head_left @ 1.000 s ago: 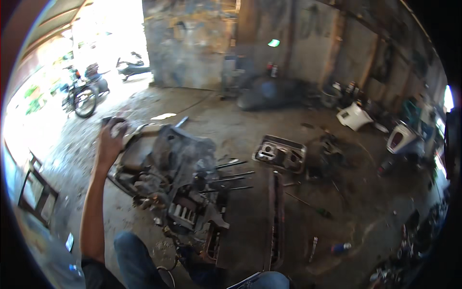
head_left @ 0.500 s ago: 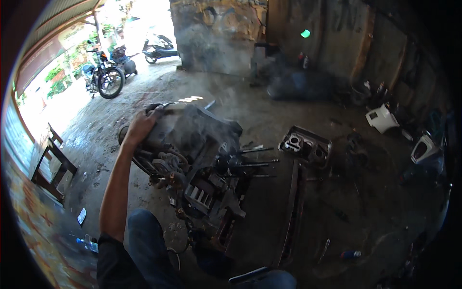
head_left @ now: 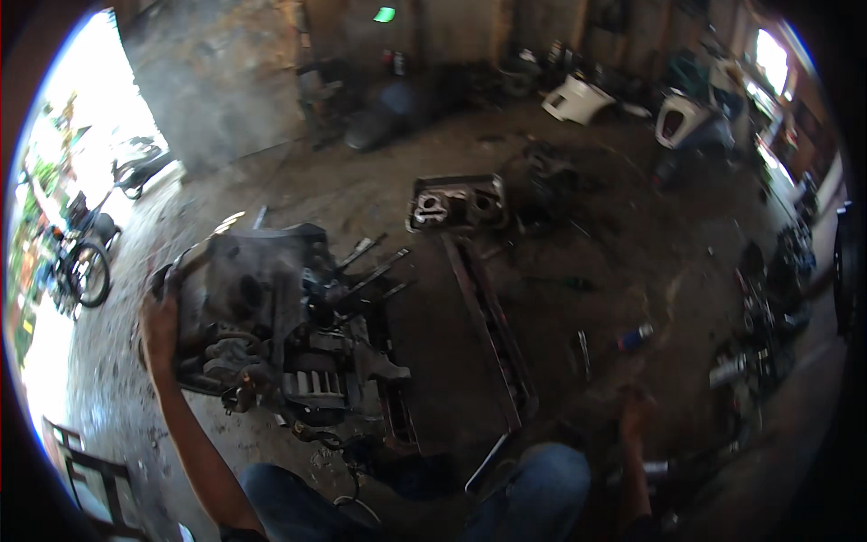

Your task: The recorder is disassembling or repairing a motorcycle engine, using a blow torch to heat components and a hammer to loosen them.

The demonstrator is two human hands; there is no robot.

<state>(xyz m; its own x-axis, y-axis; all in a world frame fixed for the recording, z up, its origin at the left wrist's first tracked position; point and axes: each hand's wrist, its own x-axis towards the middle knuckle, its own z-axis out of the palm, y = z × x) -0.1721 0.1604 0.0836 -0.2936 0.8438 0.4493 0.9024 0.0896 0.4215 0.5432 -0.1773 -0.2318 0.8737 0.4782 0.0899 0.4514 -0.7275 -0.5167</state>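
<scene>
A greasy engine block [head_left: 271, 307] lies on the floor before my knees, with long studs [head_left: 375, 275] sticking out on its right side. My left hand [head_left: 159, 327] grips the casing rim at the engine's left edge, fingers curled over it. Off to the right, my right hand [head_left: 638, 408] is low over the dark floor, apart from the engine. Blur and shadow hide its fingers. Nearest to it are a blue and red can [head_left: 635, 337] lying on its side and a thin metal wrench [head_left: 584, 352].
Right of the engine a long rusty steel beam [head_left: 488, 325] lies on the floor. Beyond it sits a metal tray [head_left: 504, 185] holding engine parts. White plastic panels [head_left: 578, 101] lie farther back. A motorcycle [head_left: 88, 271] stands at the left opening, and smoke hangs near the wall.
My view has swung right, so the engine appears farther left. My right hand has come into view at the lower right. The left hand stays on the engine's edge.
</scene>
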